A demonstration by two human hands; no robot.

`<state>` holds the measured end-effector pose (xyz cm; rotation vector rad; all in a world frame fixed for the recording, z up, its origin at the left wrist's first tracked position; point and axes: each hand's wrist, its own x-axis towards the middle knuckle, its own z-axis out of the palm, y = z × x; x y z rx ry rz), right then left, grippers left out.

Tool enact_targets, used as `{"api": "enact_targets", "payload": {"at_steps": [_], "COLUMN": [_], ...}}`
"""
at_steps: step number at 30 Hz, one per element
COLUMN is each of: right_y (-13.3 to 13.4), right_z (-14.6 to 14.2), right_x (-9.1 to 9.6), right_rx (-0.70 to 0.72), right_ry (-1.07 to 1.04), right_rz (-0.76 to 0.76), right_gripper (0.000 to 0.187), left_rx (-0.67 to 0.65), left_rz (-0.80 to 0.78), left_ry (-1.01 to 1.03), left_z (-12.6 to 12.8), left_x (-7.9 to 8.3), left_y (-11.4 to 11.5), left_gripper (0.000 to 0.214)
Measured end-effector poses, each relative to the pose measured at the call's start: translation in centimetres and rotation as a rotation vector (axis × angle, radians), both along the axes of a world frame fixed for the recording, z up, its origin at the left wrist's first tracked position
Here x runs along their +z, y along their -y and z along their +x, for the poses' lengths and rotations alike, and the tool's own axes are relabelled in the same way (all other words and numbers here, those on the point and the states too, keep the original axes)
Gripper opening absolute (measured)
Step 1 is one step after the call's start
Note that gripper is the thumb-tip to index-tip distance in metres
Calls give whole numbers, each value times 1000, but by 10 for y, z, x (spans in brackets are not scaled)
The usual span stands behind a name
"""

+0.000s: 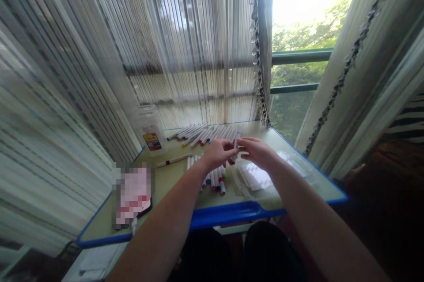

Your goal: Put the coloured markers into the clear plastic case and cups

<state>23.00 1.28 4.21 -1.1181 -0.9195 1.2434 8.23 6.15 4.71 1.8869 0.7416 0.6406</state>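
A white marker (236, 144) stands tilted between my two hands above the table. My left hand (217, 152) is closed around its lower part, the dark-red end pointing down. From the other side, the fingers of my right hand (256, 152) pinch the same marker. Behind the hands lies a spread row of white markers (212, 134) with differently coloured ends. Under my left hand is a second group of markers (217, 182), partly covered by the hand and forearm. A clear plastic case (258, 176) lies below my right hand.
The pale table (172, 176) has a raised blue edge (228, 216). At its back left stands a clear container (150, 134) with a label. A single pen (174, 160) and a blurred-out pink object (132, 193) lie on the left. Striped curtains (198, 52) hang behind.
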Motion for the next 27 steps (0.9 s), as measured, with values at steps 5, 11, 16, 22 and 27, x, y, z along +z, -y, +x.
{"api": "enact_targets", "payload": {"at_steps": [5, 11, 16, 22, 27], "right_y": [5, 6, 3, 11, 38], "right_z": [6, 10, 7, 30, 57], "right_x": [4, 7, 6, 14, 18], "right_rx": [-86, -169, -174, -595, -480], "right_ry": [-22, 81, 142, 177, 477], "right_rz": [82, 194, 254, 513, 511], "right_gripper": [24, 33, 36, 34, 40], "left_rx": [-70, -134, -145, -6, -327], "left_rz": [-204, -274, -136, 645, 834], "left_ry": [57, 66, 6, -259, -454], "left_z": [0, 3, 5, -1, -1], "left_x": [3, 3, 1, 4, -1], "left_y": [4, 9, 10, 6, 14], "left_gripper": [32, 29, 25, 19, 31]}}
